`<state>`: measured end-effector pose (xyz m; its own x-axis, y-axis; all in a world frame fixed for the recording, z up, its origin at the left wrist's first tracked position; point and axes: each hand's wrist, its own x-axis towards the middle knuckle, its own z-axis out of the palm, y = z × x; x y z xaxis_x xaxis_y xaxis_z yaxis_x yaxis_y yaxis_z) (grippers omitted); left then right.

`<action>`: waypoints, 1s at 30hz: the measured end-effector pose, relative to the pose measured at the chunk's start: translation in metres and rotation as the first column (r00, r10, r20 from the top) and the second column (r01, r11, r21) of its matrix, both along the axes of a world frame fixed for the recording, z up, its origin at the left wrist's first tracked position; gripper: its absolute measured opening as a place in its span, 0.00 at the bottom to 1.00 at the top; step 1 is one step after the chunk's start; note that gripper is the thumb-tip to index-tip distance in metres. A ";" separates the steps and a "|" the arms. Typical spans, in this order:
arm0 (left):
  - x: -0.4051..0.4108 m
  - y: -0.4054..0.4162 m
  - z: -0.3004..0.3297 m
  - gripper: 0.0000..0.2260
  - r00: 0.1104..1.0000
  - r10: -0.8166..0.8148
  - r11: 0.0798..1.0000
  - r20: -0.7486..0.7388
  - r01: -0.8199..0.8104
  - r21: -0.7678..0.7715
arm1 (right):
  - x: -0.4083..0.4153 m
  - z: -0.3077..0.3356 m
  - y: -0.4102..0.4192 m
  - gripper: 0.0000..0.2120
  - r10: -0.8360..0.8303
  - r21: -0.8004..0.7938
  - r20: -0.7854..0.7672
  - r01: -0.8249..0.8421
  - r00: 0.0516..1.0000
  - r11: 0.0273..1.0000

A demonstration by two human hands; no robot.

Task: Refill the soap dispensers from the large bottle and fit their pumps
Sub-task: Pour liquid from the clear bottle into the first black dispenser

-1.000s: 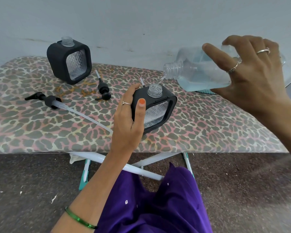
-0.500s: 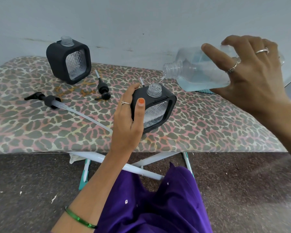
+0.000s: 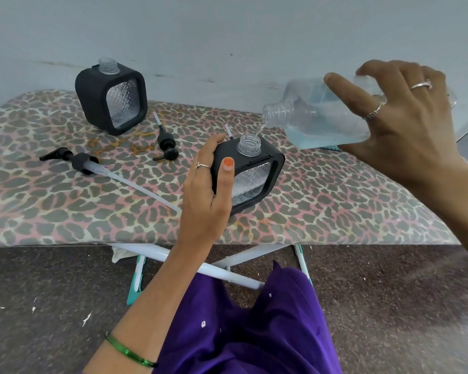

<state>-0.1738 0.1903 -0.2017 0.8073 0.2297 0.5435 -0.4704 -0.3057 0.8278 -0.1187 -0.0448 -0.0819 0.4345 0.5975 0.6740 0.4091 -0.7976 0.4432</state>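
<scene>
The leopard-print ironing board (image 3: 335, 201) carries everything, standing against a pale wall (image 3: 227, 28). Above its right end the right hand (image 3: 405, 122) is wrapped over the large bottle (image 3: 316, 117), tipped almost flat with its open neck pointing left and blue-tinted soap pooled along the lower side; a thin stream runs from its mouth down into the open neck of the near dispenser (image 3: 250, 176). The left hand (image 3: 206, 193) is closed around that dispenser's left side, thumb on the front edge, steadying it on the board. Through its clear window the liquid looks to reach only the lower part, so this fill seems to have a good way to go. The far dispenser (image 3: 111, 98) stands well apart at the back left, neck open, no pump; whether it holds any soap I cannot tell. Three pumps wait on the board: the long pump (image 3: 84, 161) with its long tube lies to the left, a short pump (image 3: 166, 144) lies between the two dispensers, and only the tube tip of another pump (image 3: 228, 130) shows behind the near dispenser. Still to do, as I judge it: finish this pour, see to the far dispenser, and fit the pumps.
</scene>
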 end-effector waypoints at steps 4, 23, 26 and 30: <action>-0.001 0.000 0.001 0.24 1.000 0.003 1.000 0.001 -0.003 -0.003 | 0.000 -0.001 0.001 0.25 0.002 0.003 0.004 -0.002 1.000 1.000; -0.001 0.000 0.001 0.24 1.000 0.006 1.000 -0.002 -0.006 -0.003 | 0.000 -0.003 0.001 0.26 0.002 -0.007 -0.005 -0.002 1.000 1.000; 0.000 0.000 0.001 0.24 1.000 0.013 1.000 -0.002 -0.013 0.007 | 0.000 -0.004 0.001 0.26 0.003 -0.008 0.001 -0.003 1.000 1.000; 0.000 0.000 0.000 0.25 1.000 0.006 1.000 -0.009 -0.006 0.002 | 0.000 -0.004 0.002 0.25 0.004 -0.011 -0.003 -0.004 1.000 1.000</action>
<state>-0.1737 0.1903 -0.2017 0.8110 0.2337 0.5364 -0.4606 -0.3103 0.8316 -0.1186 -0.0432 -0.0859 0.4340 0.6063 0.6664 0.4135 -0.7912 0.4506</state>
